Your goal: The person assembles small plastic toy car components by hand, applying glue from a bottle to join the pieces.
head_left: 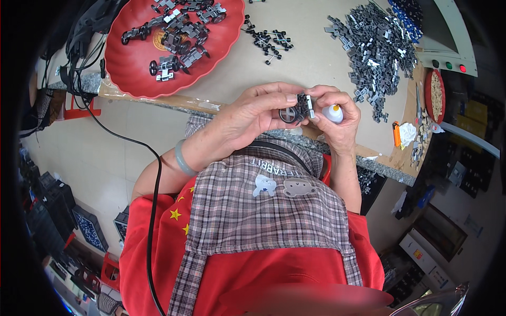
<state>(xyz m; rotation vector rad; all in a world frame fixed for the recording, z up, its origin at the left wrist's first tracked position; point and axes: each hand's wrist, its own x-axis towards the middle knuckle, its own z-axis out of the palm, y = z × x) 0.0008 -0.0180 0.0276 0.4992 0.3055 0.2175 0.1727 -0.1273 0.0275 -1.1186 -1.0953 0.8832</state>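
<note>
**Small wheeled chassis pinched between both hands**

My left hand (247, 118) is gripping a little black wheeled chassis (296, 110), thumb and fingers clamped around it right at the table edge. My right hand (337, 118) pinches its other end and also has a small white bottle with an orange tip (333, 112) tucked in. Beyond my left hand sits a red tray (126, 68) of finished ones; past my right, a heap of grey parts (377, 50).

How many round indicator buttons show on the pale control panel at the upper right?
3: a dark button, a green button and a red button, in a row along the control panel edge; others may lie outside view.
</note>
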